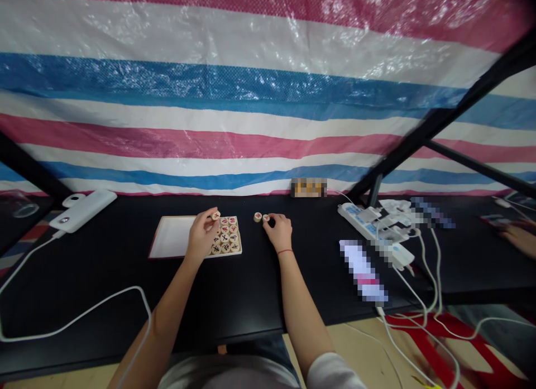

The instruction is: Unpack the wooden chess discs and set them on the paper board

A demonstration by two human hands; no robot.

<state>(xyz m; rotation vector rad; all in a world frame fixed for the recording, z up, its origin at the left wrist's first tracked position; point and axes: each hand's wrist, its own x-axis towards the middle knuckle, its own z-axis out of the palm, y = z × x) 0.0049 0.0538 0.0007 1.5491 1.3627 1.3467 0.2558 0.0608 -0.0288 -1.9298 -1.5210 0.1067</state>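
Note:
Between the thumb and fingers of my left hand [202,233] is a round Chinese chess piece [216,215] with a red character. That hand is over an open white box [240,241], where several chess pieces [225,238] with red or black characters sit in rows; the hand hides part of them. To the right of the box, my right hand [280,231] pinches a red-marked chess piece [266,217] at the table surface. Another red-marked piece [258,216] lies just left of it. The box's white lid [171,236] lies folded out to the left.
A white power bank [86,210] with a cable lies at the left. On the right are a power strip [360,221] with plugs and cables, a blurred phone [363,272], and another person's hand [519,238]. A small blurred clock-like box [309,188] stands by the striped sheet [234,138].

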